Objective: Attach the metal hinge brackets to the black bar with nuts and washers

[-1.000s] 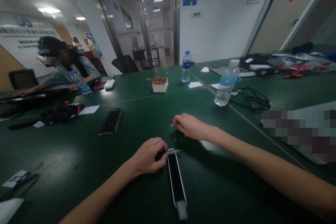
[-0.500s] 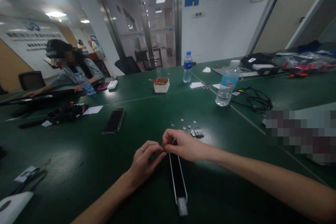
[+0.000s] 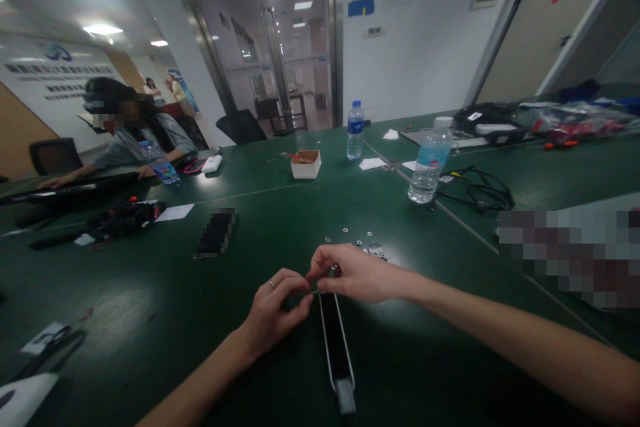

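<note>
My left hand (image 3: pixel 280 303) and my right hand (image 3: pixel 353 271) meet fingertip to fingertip over the table. Both are closed in a pinch around something too small to make out; a thin glint shows between them. Just below the fingers lies a long narrow dark bar with white edges (image 3: pixel 337 340), its far end partly behind my right hand. A pale grey tab (image 3: pixel 345 395) sticks out of its near end. Beyond my right hand are several small rings (image 3: pixel 345 230) like washers, and a small shiny piece (image 3: pixel 377 251) partly hidden by the wrist.
On the green table (image 3: pixel 270 227) lies a phone (image 3: pixel 215 233) to the left. A small open box (image 3: pixel 306 165) and two water bottles stand farther back, the larger bottle (image 3: pixel 429 163) at right near coiled black cables (image 3: pixel 480 188). Another person (image 3: pixel 140 127) sits at far left.
The view has shifted slightly. My left thumb and fingers have parted a little, and a thin glint now shows between the hands. My right hand still pinches at nearly the same spot.
</note>
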The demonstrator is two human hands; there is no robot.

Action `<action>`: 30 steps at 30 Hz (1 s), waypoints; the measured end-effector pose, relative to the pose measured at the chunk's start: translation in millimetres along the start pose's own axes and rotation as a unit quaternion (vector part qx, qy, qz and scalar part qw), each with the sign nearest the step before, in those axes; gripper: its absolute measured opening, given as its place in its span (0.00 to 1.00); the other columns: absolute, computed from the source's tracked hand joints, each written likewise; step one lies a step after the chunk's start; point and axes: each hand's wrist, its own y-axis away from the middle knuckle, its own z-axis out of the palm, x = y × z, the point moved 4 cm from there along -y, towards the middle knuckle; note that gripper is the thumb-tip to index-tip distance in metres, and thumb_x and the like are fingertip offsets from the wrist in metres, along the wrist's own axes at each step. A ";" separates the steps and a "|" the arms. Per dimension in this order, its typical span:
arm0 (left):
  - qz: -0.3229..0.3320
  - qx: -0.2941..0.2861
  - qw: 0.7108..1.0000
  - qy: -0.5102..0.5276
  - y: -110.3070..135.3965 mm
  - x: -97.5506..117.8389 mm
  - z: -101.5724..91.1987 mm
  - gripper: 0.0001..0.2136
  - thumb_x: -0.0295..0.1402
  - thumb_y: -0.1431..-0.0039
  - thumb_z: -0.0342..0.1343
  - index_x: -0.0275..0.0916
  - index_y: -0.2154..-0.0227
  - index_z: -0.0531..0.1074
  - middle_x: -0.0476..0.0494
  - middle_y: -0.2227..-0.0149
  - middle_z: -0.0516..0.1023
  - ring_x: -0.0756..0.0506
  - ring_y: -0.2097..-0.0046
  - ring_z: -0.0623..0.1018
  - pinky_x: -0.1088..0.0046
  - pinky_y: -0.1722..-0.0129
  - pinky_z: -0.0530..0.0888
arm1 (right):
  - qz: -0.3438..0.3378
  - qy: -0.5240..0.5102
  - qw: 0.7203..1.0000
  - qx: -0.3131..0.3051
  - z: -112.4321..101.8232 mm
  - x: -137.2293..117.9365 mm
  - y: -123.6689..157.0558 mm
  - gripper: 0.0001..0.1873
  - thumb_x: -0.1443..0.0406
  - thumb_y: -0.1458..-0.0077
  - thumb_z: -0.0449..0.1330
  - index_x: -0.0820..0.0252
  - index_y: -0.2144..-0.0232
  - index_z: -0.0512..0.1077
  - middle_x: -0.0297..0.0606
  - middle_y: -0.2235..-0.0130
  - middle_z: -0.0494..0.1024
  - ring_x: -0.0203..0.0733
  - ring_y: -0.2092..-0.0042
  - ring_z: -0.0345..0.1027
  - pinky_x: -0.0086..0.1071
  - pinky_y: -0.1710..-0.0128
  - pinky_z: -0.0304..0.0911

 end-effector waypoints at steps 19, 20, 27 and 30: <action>-0.130 -0.179 0.975 0.015 1.5 -22.3 13.3 0.05 0.27 0.43 0.52 0.37 0.64 0.70 0.48 0.66 0.71 0.50 0.68 0.71 0.76 0.70 0.70 | 0.074 0.337 0.937 0.057 -47.4 36.2 -4.3 0.06 0.68 0.44 0.56 0.62 0.63 0.72 0.41 0.61 0.74 0.43 0.60 0.67 0.35 0.63 0.62; -0.130 -0.177 0.976 0.014 2.1 -23.4 13.7 0.05 0.27 0.43 0.53 0.37 0.64 0.70 0.48 0.67 0.71 0.50 0.68 0.71 0.76 0.71 0.70 | 0.071 0.338 0.937 0.044 -44.2 35.2 -4.3 0.07 0.68 0.44 0.56 0.62 0.63 0.72 0.41 0.61 0.74 0.43 0.59 0.67 0.35 0.63 0.62; -0.135 -0.170 0.976 0.005 3.6 -24.3 14.3 0.04 0.27 0.45 0.54 0.37 0.65 0.70 0.49 0.69 0.70 0.51 0.71 0.69 0.77 0.72 0.68 | 0.062 0.361 0.930 -0.029 -26.6 24.3 -4.0 0.09 0.68 0.43 0.57 0.62 0.59 0.72 0.44 0.56 0.72 0.46 0.54 0.65 0.36 0.59 0.63; -0.137 -0.171 0.976 0.011 2.4 -22.6 13.3 0.04 0.26 0.45 0.54 0.36 0.66 0.69 0.49 0.69 0.70 0.51 0.70 0.70 0.77 0.72 0.68 | 0.064 0.372 0.925 -0.031 -28.5 25.8 -4.4 0.10 0.69 0.44 0.57 0.62 0.59 0.73 0.44 0.56 0.72 0.46 0.54 0.65 0.36 0.59 0.63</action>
